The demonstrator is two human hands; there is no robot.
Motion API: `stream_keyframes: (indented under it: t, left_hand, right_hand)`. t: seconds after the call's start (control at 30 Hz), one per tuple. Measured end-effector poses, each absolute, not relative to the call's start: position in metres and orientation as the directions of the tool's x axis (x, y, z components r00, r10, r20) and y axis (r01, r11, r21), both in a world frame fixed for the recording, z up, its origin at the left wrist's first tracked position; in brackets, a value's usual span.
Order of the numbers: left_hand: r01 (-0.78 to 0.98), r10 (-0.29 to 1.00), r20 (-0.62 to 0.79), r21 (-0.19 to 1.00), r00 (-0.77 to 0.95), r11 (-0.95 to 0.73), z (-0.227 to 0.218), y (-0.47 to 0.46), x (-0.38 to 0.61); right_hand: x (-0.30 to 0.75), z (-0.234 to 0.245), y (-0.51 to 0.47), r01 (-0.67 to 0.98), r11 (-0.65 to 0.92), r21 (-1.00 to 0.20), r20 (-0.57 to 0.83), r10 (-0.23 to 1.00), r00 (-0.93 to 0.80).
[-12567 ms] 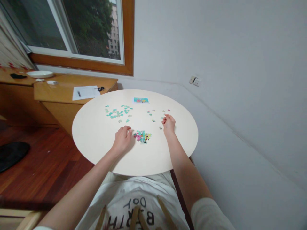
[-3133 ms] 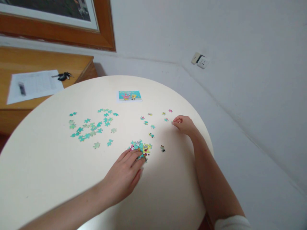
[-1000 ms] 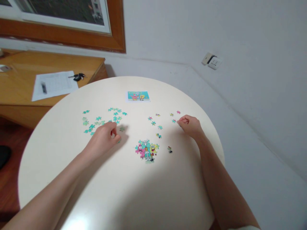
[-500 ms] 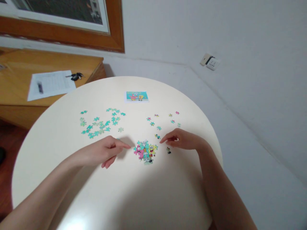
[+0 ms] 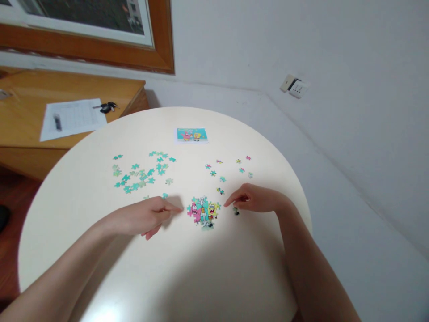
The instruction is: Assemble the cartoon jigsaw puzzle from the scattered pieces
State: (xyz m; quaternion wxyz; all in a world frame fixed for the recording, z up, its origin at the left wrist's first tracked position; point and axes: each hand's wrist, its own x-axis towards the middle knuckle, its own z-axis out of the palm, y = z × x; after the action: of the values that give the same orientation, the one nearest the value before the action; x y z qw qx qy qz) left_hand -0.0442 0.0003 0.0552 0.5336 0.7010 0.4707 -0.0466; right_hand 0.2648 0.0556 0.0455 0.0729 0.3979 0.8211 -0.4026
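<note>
The partly joined puzzle [image 5: 203, 213] is lying flat on the counter [image 5: 208, 277], sitting between the left hand [image 5: 147, 216] and the right hand [image 5: 253, 197]. The left index finger is pointing at the pink side of the puzzle, its tip stopping just beside the edge with a narrow gap showing. The right index finger is pointing in from the yellow side, its tip also staying just short of the edge. Both hands are keeping their fingers apart: each index finger is reaching out straight, while the others are bending loosely beneath. Whether either fingertip is pressing on the counter, I cannot tell.

The puzzle is showing a pink figure on the left, a tall pale one in the middle and a yellow, wide-mouthed one on the right, all standing against turquoise. Its outline is running uneven, with knobs and notches all round, and pale green is filling the bottom edge.

The right hand is partly covering a dark-marked piece [image 5: 236, 213]. Beyond the left hand, turquoise and pale green pieces [image 5: 135, 186] are lying scattered; beyond the right hand, a smaller group of mixed-colour pieces [image 5: 222, 179] is spreading out. A picture card [image 5: 192, 135] is resting near the far edge.
</note>
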Motion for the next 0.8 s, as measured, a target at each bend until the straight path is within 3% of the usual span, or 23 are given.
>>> stream_keyframes:
  t: [0.13,0.33,0.53,0.8]
  left_hand:
    - [0.701,0.629,-0.542,0.713,0.557,-0.006,0.055,0.001,-0.045]
    - [0.737,0.647,-0.562,0.676,0.515,0.001,0.053,0.001,-0.040]
    - [0.737,0.652,-0.566,0.676,0.505,0.016,0.051,0.001,-0.037]
    - [0.722,0.687,-0.510,0.691,0.519,-0.032,0.044,0.003,-0.040]
  right_hand:
    - [0.263,0.049,0.055,0.733,0.342,-0.588,-0.467,0.596,-0.653]
    - [0.264,0.052,0.055,0.652,0.381,-0.655,-0.397,0.562,-0.726]
    - [0.263,0.049,0.056,0.760,0.311,-0.571,-0.491,0.612,-0.619]
    - [0.264,0.047,0.057,0.746,0.305,-0.591,-0.484,0.607,-0.631]
